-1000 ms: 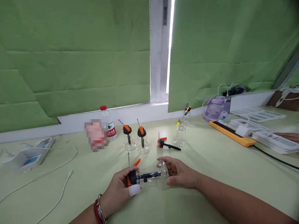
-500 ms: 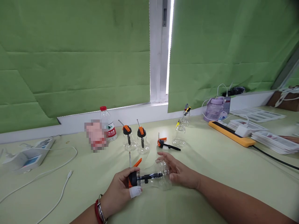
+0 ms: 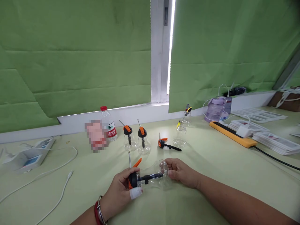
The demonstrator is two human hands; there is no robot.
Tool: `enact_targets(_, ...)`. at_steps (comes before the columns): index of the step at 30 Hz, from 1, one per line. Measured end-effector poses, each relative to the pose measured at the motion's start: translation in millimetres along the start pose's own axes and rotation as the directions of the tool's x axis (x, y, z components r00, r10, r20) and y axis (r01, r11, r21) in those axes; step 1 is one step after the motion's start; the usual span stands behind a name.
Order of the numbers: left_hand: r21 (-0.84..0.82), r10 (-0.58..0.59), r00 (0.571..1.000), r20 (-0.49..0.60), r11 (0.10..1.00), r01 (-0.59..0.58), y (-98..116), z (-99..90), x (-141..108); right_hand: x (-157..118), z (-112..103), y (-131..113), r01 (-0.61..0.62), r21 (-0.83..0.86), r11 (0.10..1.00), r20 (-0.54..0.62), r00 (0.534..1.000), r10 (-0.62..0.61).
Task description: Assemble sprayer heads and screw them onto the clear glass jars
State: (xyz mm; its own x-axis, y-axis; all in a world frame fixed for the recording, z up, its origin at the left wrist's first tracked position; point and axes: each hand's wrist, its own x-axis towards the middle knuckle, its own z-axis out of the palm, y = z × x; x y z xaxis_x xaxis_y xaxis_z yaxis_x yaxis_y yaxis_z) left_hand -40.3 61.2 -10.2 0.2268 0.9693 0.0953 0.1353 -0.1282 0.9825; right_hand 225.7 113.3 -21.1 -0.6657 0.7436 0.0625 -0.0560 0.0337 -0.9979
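Observation:
My left hand [image 3: 122,187], with white tape on its thumb, is wrapped round the black-and-orange lid [image 3: 133,180] of a clear glass jar [image 3: 152,170] lying on its side. A thin metal rod [image 3: 129,159] and an orange lever [image 3: 137,162] stick out from this lid, and a black tube [image 3: 150,177] runs inside the jar. At the jar's wide base, my right hand [image 3: 179,172] grips with curled fingers. A similar loose lid with a black tube [image 3: 172,147] lies beyond that hand. Two jars [image 3: 130,145] with the same lids stand upright behind.
An open glass jar [image 3: 180,140] and another holding yellow-and-black-handled tools [image 3: 187,118] stand behind on the right. A water bottle [image 3: 110,126] is at the back left. White cables [image 3: 58,167] and a power strip [image 3: 38,156] lie left; an orange-edged strip [image 3: 234,136] and stacked white cards [image 3: 276,143] lie right.
My right hand's fingers have curled in and closed on the jar's base; they were more outstretched before. My left hand keeps its hold on the lid. A person's hand at the right edge has gone.

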Motion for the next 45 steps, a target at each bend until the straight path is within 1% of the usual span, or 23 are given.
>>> enact_targets(4, -0.025, -0.012, 1.000, 0.009, 1.000, 0.012, -1.1, -1.0, 0.7, -0.6, 0.8, -4.2, -0.023, -0.066, 0.998, -0.015, 1.000, 0.022)
enact_targets(7, -0.040, -0.033, 0.999, 0.004, 0.999, 0.033, -2.7, -2.4, 1.9, -2.2, -0.2, -4.2, -0.012, -0.085, 0.996, -0.005, 1.000, 0.011)
enact_targets(11, -0.064, -0.055, 0.998, -0.001, 0.996, 0.055, -5.0, -3.4, 3.7, -4.5, -3.7, 2.2, 0.018, -0.101, 0.995, -0.029, 0.999, -0.021)
enact_targets(14, -0.062, -0.047, 0.999, 0.006, 0.997, 0.047, -5.8, -3.6, 3.9, -5.0, -6.2, 8.2, -0.022, -0.133, 0.991, -0.023, 1.000, 0.020)
enact_targets(18, -0.058, -0.043, 0.999, 0.013, 0.997, 0.044, -6.1, -3.5, 2.9, -4.6, -7.8, 12.4, -0.061, -0.126, 0.990, -0.022, 0.998, 0.058)
enact_targets(23, -0.041, -0.039, 0.999, 0.016, 0.998, 0.039, -7.1, -3.1, 1.8, -4.5, -7.9, 10.2, -0.057, -0.106, 0.993, -0.011, 0.998, 0.056)
enact_targets(29, -0.046, -0.049, 0.998, 0.041, 0.998, 0.051, -4.0, -0.4, -0.9, -3.6, -3.8, -2.7, -0.003, -0.120, 0.993, 0.028, 1.000, 0.006)
enact_targets(33, -0.009, 0.001, 0.999, 0.035, 1.000, -0.001, 0.6, 2.5, -2.7, -2.4, -3.1, -8.6, 0.048, -0.141, 0.989, 0.050, 0.998, -0.041)
enact_targets(36, 0.014, 0.022, 0.999, 0.038, 1.000, -0.023, 1.7, 3.7, -3.1, -1.6, -3.3, -11.3, 0.076, -0.198, 0.977, 0.061, 0.996, -0.065)
enact_targets(39, -0.019, 0.005, 0.999, 0.042, 1.000, -0.004, -0.3, 3.5, -2.8, -1.2, -2.8, -13.2, 0.112, -0.287, 0.951, 0.074, 0.993, -0.095)
enact_targets(42, -0.089, -0.049, 0.998, 0.050, 0.995, 0.053, -3.4, 2.6, -1.7, -1.6, -2.0, -12.5, 0.078, -0.321, 0.944, 0.060, 0.996, -0.062)
enact_targets(45, -0.118, -0.083, 0.996, 0.026, 0.989, 0.085, -4.6, 1.6, -0.1, -3.2, -1.9, -8.8, 0.016, -0.293, 0.956, 0.016, 1.000, -0.012)
